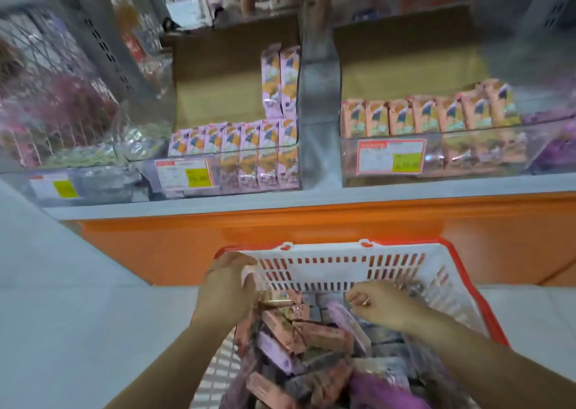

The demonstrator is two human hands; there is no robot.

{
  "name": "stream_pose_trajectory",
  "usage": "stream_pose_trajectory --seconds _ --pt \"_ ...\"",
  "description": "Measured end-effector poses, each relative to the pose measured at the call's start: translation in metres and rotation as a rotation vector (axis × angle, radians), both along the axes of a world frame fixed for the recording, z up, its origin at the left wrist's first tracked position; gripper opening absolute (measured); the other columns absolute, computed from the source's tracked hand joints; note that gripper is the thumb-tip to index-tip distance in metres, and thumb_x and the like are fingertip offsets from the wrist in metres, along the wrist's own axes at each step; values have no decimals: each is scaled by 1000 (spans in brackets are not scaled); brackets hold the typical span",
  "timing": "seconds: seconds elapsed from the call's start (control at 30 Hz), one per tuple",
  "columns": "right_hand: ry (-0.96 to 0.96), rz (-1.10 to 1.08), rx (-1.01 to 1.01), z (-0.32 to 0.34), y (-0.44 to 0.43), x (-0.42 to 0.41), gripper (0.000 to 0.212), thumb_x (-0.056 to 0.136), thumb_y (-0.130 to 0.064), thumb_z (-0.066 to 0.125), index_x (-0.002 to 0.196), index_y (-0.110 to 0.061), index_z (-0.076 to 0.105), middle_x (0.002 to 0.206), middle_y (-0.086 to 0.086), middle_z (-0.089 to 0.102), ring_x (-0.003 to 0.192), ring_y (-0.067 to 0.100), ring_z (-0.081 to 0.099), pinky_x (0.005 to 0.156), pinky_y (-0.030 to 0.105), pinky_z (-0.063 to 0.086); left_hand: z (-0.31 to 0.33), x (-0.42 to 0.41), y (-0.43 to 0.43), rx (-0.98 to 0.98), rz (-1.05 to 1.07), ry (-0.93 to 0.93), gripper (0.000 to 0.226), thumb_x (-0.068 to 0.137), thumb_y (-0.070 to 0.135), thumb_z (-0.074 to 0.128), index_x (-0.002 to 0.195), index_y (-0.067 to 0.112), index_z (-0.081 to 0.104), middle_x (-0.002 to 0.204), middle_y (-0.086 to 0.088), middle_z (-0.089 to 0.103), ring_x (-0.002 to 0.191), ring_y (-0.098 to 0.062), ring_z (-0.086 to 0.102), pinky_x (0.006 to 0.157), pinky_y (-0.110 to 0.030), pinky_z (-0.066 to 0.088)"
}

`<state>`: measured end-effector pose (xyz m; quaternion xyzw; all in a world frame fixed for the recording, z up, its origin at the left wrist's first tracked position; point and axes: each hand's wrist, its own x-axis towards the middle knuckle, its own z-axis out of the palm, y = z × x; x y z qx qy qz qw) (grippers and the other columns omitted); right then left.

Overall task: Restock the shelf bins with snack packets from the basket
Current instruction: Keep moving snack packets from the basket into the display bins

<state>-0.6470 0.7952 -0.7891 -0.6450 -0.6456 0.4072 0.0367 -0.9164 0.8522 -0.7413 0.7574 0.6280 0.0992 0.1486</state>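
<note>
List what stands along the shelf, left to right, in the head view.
From the left: clear bags of pale green snacks, purple packets, grey upright divider, orange packets, dark purple bags at the far right.

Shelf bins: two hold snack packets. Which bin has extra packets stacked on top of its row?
The left bin, holding lilac packets: two more stand stacked at its right end. The right bin holds peach packets in one row, none on top.
</note>
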Motion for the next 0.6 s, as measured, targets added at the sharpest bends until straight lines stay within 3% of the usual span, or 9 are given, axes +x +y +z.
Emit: stream_pose_trajectory --seconds 0.07,0.1,0.17,0.27,0.33,0.4,0.47,0.6 --pt "-25 31 -57 -19 6 -7 22 96 -13 47 112 -7 60 113 17 61 105 29 58 91 39 48 -18 -12 0 30 58 52 35 87 18 56 122 22 61 137 -3 49 129 -26 39 107 -39 34" --pt "-31 53 -65 -27 9 -11 14 96 -13 46 100 -13 60 100 14 60 93 24 59 79 33 50 -25 -16 -2 34 64 63 37 85 20 56 122 20 61 138 -7 48 131 -29 37 108 -42 32" --pt "-61 72 -39 -40 15 -20 14 95 -17 46 82 -20 49 81 4 50 72 15 49 61 22 37 -37 -21 -3 28 65 92 39 83 21 58 122 18 60 140 -12 46 137 -34 29 110 -45 29" --pt "-120 73 18 -62 23 -28 3 92 -22 50 89 -23 49 85 1 53 73 15 49 63 27 35 -47 -25 -2 77 77 91 37 82 21 58 118 18 63 138 -12 50 137 -37 29 109 -46 31" --pt "-139 60 34 -75 25 -31 15 87 -25 54 80 -28 41 73 -6 47 66 10 45 59 24 36 -48 -25 -2 93 95 62 35 81 20 58 115 18 65 135 -11 53 137 -36 31 108 -46 32" --pt "-172 49 39 -77 27 -35 13 86 -26 56 96 -23 49 82 -2 58 74 16 54 66 28 46 -51 -26 -2 120 79 63 32 78 13 67 110 17 68 131 -12 56 135 -38 35 107 -47 35" --pt "-186 23 36 -69 29 -37 27 86 -21 52 113 -17 52 90 1 62 81 19 58 68 31 48 -52 -28 -2 135 62 57 32 77 10 70 108 17 69 129 -12 58 135 -38 36 106 -47 35" --pt "-77 -4 93 -28 30 -41 37 86 -13 53 122 -12 55 102 2 64 89 17 58 75 28 44 -41 -29 -2 -2 43 39 34 88 20 60 122 24 61 147 -5 39 145 -27 16 116 -38 19"
